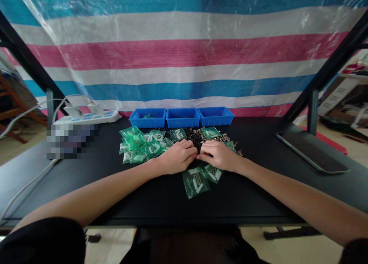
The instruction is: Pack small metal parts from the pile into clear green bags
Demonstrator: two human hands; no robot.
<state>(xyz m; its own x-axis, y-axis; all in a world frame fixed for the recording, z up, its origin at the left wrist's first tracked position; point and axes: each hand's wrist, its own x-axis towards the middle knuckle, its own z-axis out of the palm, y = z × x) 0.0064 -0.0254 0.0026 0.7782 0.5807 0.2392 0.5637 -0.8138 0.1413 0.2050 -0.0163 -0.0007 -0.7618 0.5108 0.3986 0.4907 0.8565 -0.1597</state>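
At the middle of the black table, my left hand (178, 157) and my right hand (220, 156) come together with fingertips nearly touching. Both have their fingers closed in a pinch; whatever is between them is hidden. Just beyond lies a pile of small black screws (192, 133), with brassy metal pieces (227, 138) to its right. Green-tinted clear plastic bags (140, 147) holding white plugs and screws are heaped left of my left hand. Nearer to me, below the hands, lies another such bag (197, 182), with one more partly under my right hand.
Three blue bins (183, 121) stand in a row behind the pile; the left one holds a bit of green plastic. A white power strip (110, 117) and a blurred-out object (71, 141) with a cable are at left. A dark phone-like slab (313, 153) lies at right. A striped sheet (178, 57) hangs behind.
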